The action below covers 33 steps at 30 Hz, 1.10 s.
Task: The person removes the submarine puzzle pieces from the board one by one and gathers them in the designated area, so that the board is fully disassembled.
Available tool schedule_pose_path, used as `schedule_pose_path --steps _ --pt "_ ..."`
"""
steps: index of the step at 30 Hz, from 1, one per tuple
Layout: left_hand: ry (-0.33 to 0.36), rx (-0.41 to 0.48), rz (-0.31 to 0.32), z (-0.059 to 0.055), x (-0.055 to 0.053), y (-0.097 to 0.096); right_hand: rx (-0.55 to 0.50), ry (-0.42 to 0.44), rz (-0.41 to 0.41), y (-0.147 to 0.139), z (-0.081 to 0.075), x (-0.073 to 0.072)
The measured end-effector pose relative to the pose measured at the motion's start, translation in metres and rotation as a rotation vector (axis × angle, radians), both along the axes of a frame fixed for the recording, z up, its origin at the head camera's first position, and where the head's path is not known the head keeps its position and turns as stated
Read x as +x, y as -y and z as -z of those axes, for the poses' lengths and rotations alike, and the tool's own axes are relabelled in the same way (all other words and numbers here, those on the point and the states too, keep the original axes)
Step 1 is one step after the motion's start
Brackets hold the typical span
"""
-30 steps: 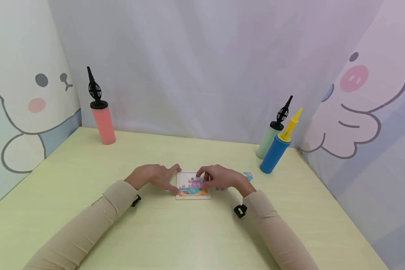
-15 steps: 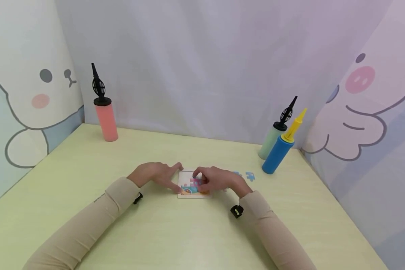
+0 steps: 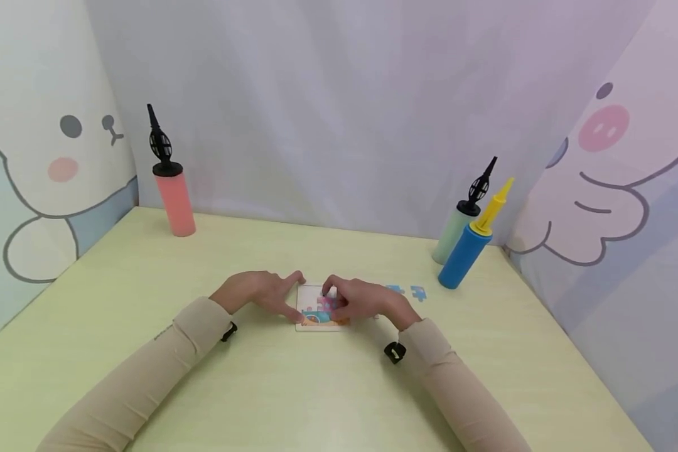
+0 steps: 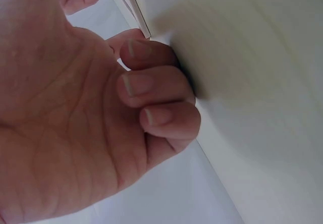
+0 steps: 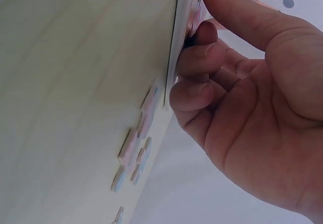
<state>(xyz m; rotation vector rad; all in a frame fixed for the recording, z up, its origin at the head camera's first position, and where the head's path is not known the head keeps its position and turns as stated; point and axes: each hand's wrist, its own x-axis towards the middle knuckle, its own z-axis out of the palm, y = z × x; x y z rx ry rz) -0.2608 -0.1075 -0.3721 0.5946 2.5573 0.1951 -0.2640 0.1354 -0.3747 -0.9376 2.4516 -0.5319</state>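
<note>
The small square puzzle board (image 3: 319, 309) (pink, blue, orange picture) lies steadied by the left hand (image 3: 258, 292), right hand (image 3: 361, 300) pinching a piece.

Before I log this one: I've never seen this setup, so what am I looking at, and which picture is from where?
No machine here: a person's two bare hands work at a pale green table. The wide picture comes from a head-worn camera; the two close-ups come from wrist-worn cameras. The left hand steadies a small puzzle board by its edge. The right hand presses on the pieces in it. Loose puzzle pieces lie to the right. Three balloon pumps stand behind: pink, green, blue.
</note>
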Motion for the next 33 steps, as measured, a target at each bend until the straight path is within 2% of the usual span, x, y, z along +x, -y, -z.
schedule_pose_path --steps 7,9,13,17,26,33 --pt "0.009 0.011 -0.009 0.0047 -0.0012 0.0009 -0.073 0.038 -0.014 -0.0003 0.0011 0.0009" --pt "0.01 0.011 -0.004 0.0061 0.0006 0.0009 -0.083 0.028 -0.03 -0.0006 0.0034 0.002" --pt "0.0 0.005 0.003 0.0046 0.0018 -0.0003 -0.088 -0.048 -0.041 -0.0002 0.0046 0.0028" --pt "-0.006 -0.006 0.004 0.0008 -0.0003 -0.0001 -0.067 -0.096 -0.025 0.0023 0.0004 0.0015" --pt "0.008 -0.009 0.009 -0.0004 -0.0006 0.0013 0.017 -0.089 -0.051 0.0073 0.0029 0.003" --pt "0.005 0.0 0.008 -0.0012 -0.0002 0.0006 -0.008 -0.057 -0.018 0.0084 0.0012 0.0054"
